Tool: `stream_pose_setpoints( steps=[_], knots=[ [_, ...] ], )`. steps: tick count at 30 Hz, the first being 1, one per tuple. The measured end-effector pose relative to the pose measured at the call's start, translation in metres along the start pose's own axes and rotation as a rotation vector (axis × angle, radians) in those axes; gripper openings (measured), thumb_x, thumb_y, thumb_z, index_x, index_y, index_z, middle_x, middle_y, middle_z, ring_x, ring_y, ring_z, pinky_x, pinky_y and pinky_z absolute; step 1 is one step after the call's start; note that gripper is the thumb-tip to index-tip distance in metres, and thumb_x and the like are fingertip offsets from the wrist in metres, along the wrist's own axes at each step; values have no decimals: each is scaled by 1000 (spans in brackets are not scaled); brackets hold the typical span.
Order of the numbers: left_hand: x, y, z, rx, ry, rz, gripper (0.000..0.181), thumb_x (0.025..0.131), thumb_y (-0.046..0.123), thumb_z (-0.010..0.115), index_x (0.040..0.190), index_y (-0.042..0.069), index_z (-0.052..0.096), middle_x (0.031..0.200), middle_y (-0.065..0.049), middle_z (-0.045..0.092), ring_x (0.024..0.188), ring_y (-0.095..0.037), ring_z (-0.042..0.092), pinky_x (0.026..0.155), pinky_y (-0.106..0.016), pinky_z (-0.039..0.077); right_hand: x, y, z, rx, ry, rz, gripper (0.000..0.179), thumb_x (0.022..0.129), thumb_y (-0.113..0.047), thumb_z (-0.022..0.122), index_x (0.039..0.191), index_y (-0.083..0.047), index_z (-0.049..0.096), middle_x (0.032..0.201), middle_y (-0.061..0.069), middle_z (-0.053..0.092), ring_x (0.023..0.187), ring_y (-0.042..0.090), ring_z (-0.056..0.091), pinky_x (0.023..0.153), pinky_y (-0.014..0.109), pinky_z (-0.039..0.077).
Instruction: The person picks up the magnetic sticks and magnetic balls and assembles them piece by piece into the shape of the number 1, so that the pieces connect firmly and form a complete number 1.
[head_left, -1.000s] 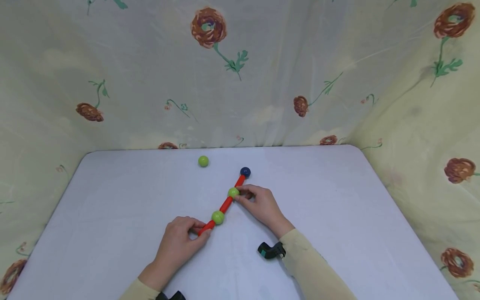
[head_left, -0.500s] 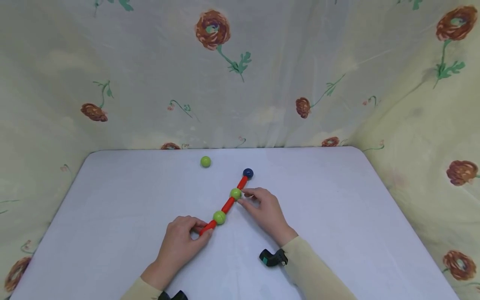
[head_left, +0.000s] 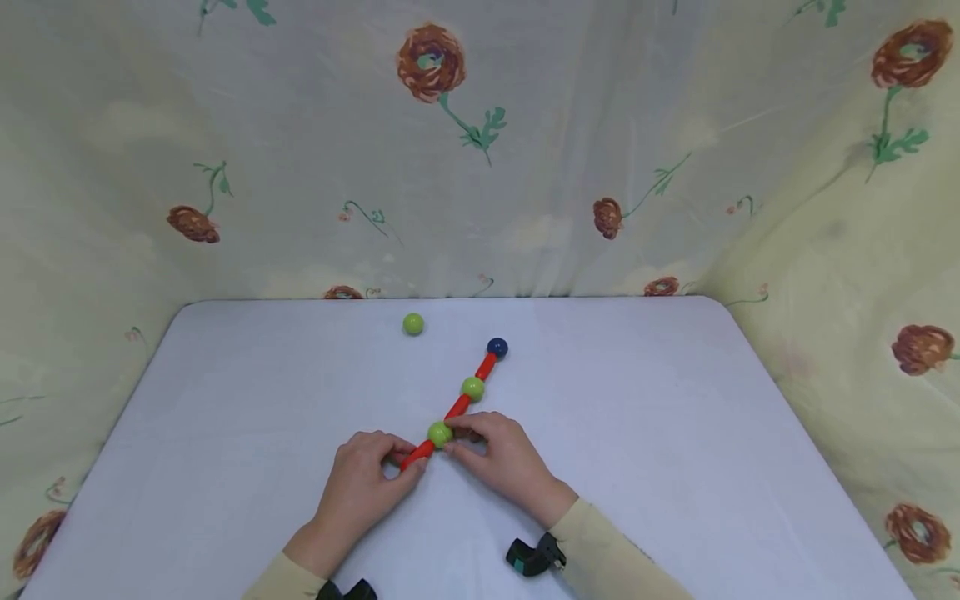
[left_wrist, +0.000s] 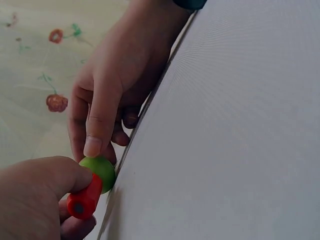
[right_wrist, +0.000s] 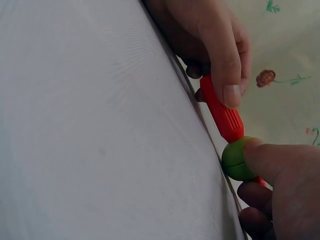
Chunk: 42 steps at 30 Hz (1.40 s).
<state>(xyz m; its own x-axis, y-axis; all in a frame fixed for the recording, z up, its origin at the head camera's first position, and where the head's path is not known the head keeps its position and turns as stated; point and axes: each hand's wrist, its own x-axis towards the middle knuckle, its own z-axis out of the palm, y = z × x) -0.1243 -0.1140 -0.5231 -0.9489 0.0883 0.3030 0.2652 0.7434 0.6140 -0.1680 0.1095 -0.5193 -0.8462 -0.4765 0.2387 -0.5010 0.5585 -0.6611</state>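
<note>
A chain of red rods and balls runs diagonally over the white table in the head view. At its near end my left hand (head_left: 363,483) pinches a red rod (head_left: 417,455) between thumb and fingers. The rod's ridged side shows in the right wrist view, and its grey end tip in the left wrist view. My right hand (head_left: 506,460) grips the adjoining green ball (right_wrist: 234,161), thumb on top. Beyond it come a second red rod (head_left: 457,407), another green ball (head_left: 472,387), a third red rod (head_left: 486,367) and a dark blue ball (head_left: 497,347) at the far end.
A loose green ball (head_left: 413,324) lies near the back edge of the white table (head_left: 637,375), left of the blue ball. Flower-printed cloth (head_left: 510,200) hangs behind and beside the table. A black device (head_left: 534,557) is strapped at my right wrist.
My right hand has let go of the middle green ball and moved down the chain to the near green ball. The left hand keeps its pinch on the near red rod.
</note>
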Motion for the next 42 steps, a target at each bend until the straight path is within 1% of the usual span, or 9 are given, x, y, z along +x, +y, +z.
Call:
stream_pose_setpoints(
  steps=[3,6,11,14,20,30,39,42],
  knots=[
    [0,0,0,7,0,2,16,78,32,83,83,20,74,71,18,60,74,-7,51,69,-32,40,0,0,2,-13,-1,5,33,90,-34,74,121,-23,70,103,-16,67,90,5,59,79,26,50],
    [-2,0,-2,23,2,0,18,78,34,82,86,19,75,73,17,61,77,-8,53,71,-35,42,1,0,3,-27,0,8,33,91,-35,73,121,-23,70,103,-16,67,89,4,58,78,26,50],
    [-6,2,-3,47,-14,-30,20,77,34,82,90,20,75,76,19,60,81,-9,53,75,-37,42,1,0,5,-39,7,25,32,90,-36,73,120,-23,70,101,-15,67,86,4,57,76,26,49],
    [-8,4,-3,41,-27,-45,18,78,32,81,90,21,75,75,19,60,81,-9,53,77,-36,42,1,0,6,-47,9,39,32,90,-36,74,119,-23,71,100,-14,67,85,4,56,75,26,49],
    [-9,7,-3,15,-34,-47,17,77,31,83,88,21,76,74,20,61,80,-7,52,77,-36,42,1,-1,5,-56,7,54,33,89,-35,74,119,-22,71,97,-12,68,83,4,56,73,25,49],
    [-10,5,-1,5,-18,-38,14,77,30,82,87,22,76,74,22,62,79,-6,53,76,-35,42,1,-2,5,-46,11,50,32,89,-34,75,119,-22,72,97,-12,68,83,5,56,73,26,49],
    [-9,7,-3,-4,-29,-72,13,79,29,81,88,20,76,72,23,60,78,-7,53,76,-35,42,1,-2,5,-45,1,64,32,89,-33,75,119,-21,71,99,-12,68,85,5,57,75,26,49],
    [-9,7,-3,-10,-31,-73,14,79,29,81,88,20,76,72,22,61,79,-8,53,76,-35,42,1,-2,4,-44,2,66,32,89,-33,75,119,-21,72,99,-12,69,85,5,57,75,27,50]
  ],
)
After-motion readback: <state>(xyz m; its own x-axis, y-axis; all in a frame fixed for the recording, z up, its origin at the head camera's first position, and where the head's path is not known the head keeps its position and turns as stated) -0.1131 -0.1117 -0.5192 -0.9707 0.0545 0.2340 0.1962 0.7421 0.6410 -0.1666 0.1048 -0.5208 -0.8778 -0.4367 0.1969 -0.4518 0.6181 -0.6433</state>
